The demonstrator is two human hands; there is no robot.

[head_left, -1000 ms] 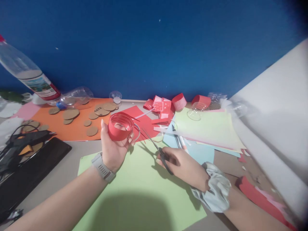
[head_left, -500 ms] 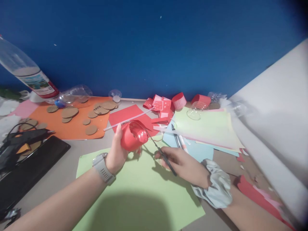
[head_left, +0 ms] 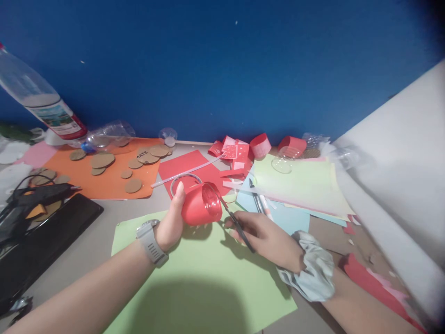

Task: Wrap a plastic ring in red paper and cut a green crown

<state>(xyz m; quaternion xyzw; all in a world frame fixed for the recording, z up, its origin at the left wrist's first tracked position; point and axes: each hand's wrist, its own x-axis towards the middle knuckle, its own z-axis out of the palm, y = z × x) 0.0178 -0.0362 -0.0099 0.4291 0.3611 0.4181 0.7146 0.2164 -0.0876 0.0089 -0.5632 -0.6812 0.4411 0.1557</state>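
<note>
My left hand (head_left: 171,226) is closed around a short red cup-like piece (head_left: 198,208), its clear plastic lining showing at the open end that faces right. My thumb lies along its back edge, and the other fingers are hidden behind it. A clear plastic ring (head_left: 173,185) shows just beyond the piece. In my right hand (head_left: 266,236) is a slim dark pen-shaped tool (head_left: 241,230), its thin end reaching the rim of the red piece. I cannot make out the tool's exact kind. Both hands are above a light green paper sheet (head_left: 205,269).
Orange paper (head_left: 83,185) with several cardboard discs lies left, near a tall bottle (head_left: 55,116) and a glue gun (head_left: 38,197). Red scraps (head_left: 239,155) and clear plastic pieces line the blue wall. Stacked paper (head_left: 295,185) and pens (head_left: 256,199) are at right.
My left hand has turned the red piece and shifted it slightly right and down, so its open end faces more to the right. My right hand has barely moved.
</note>
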